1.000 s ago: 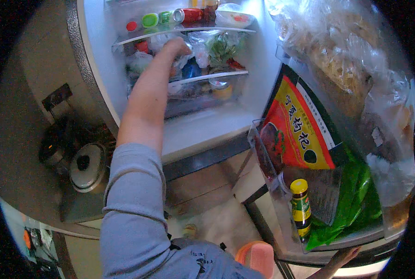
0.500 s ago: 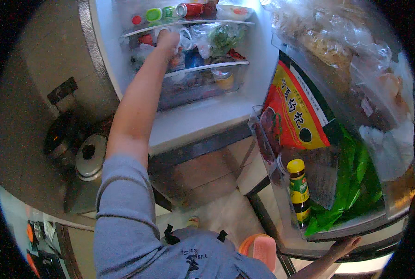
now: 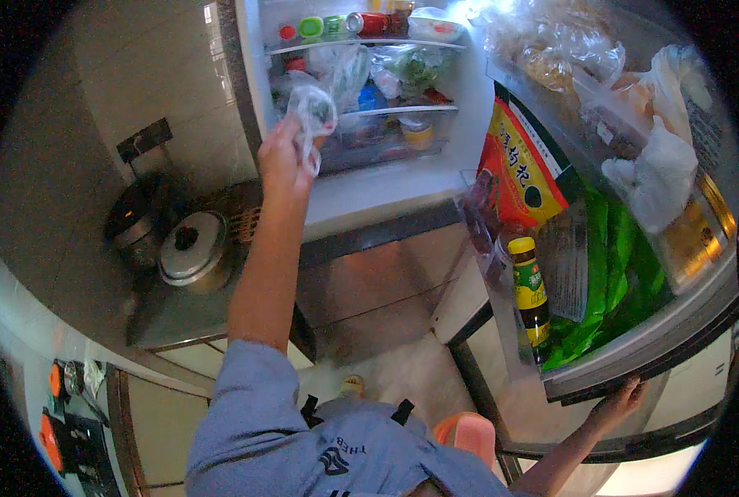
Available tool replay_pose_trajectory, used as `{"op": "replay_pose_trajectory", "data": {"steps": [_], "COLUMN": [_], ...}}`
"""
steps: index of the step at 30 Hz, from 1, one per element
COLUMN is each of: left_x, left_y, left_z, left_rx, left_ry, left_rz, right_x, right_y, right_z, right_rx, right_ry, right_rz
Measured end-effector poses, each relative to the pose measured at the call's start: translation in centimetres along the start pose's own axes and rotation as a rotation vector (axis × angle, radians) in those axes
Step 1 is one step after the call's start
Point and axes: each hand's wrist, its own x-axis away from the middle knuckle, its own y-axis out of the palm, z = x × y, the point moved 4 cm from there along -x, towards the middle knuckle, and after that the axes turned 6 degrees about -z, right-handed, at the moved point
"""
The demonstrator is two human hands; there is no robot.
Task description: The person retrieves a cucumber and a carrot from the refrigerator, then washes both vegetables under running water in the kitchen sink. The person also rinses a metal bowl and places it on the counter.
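My left hand (image 3: 282,157) is closed on the gathered top of a clear plastic bag (image 3: 316,112) in front of the open refrigerator (image 3: 353,192). The bag hangs toward the middle shelf; what is in it is hard to make out. Behind it, that shelf holds other plastic bags and a bag of leafy greens (image 3: 419,68). At the lower right, my right hand (image 3: 620,403) grips the outer edge of the open refrigerator door (image 3: 647,369), its fingers partly hidden.
Door bins carry a yellow-capped bottle (image 3: 529,290), a red and yellow packet (image 3: 519,170), a green bag (image 3: 614,290) and a gold container (image 3: 701,236). A red can (image 3: 368,23) lies on the upper shelf. At left, a lidded pot (image 3: 194,247) stands on the counter.
My left hand has drawn back from the middle shelf, pulling the plastic bag forward and down. My right hand remains at the door, with its fingers now up against the edge.
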Motion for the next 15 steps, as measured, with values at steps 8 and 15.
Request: {"op": "replay_pose_trajectory", "data": {"steps": [8,15], "left_x": [21.4,34.9], "left_y": [-0.8,-1.7], "left_z": [4.8,8.7], "left_rx": [0.226,0.443], "left_ry": [-0.083,-0.071], "left_rz": [0.073,-0.034], "right_x": [2.7,9.7], "right_y": [-1.9,0.3], "right_z": [-0.7,-4.7], "right_rx": [0.128,-0.091], "right_ry": [-0.165,-0.804], "right_rz": [-0.139,-0.507]}}
